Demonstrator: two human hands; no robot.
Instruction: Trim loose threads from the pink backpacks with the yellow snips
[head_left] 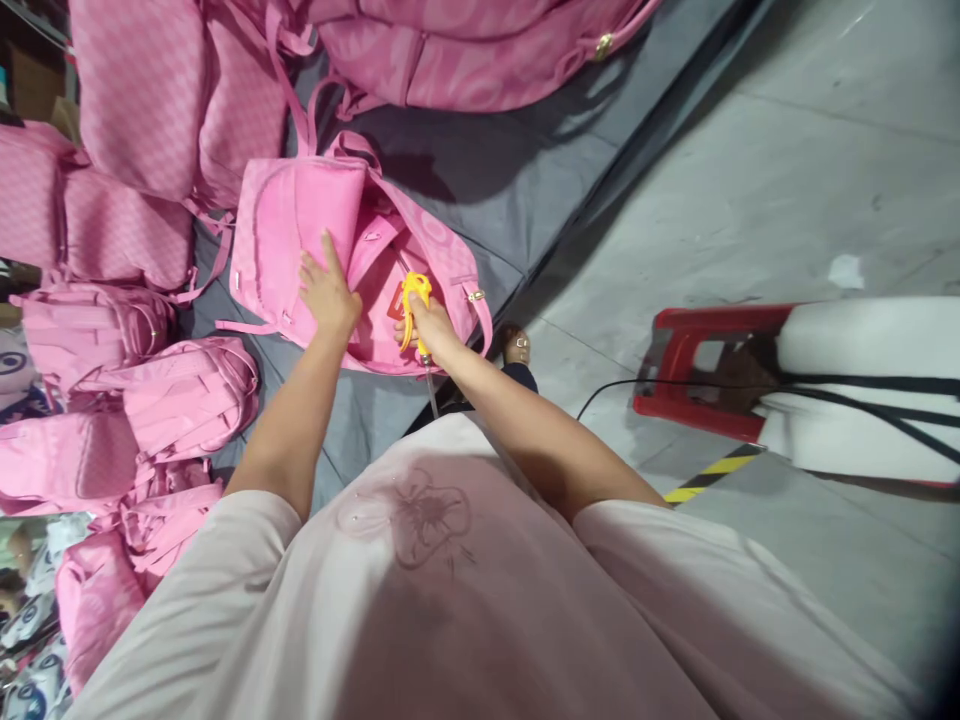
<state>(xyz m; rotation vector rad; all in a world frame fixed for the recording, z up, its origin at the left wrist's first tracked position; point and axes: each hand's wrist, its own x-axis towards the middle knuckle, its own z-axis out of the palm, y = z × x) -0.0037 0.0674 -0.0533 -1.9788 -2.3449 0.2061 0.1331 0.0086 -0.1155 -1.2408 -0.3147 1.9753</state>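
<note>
Two bare hands at work on an unzipped pink backpack, which lies on a dark grey sheet and serves here as the landmark. The left hand rests on the backpack's folded-back panel, its grip relaxed, fingers spread and holding nothing. The right hand, at the backpack's mouth, has its grip closed around a yellow air blow gun. The gun's thin nozzle reaches into the backpack's interior, while a clear hose runs from its lower end past the backpack's near edge toward the wearer. Just beside the gun, inside the backpack, a small red label is partly visible. Beyond the backpack lies a larger pink bag with a gold-coloured buckle; to the backpack's left, further pink backpacks are crowded together. To the backpack's right, well apart from it, a red frame stands on the grey floor, a black cable passing across it and yellow-and-black tape lying near it.
</note>
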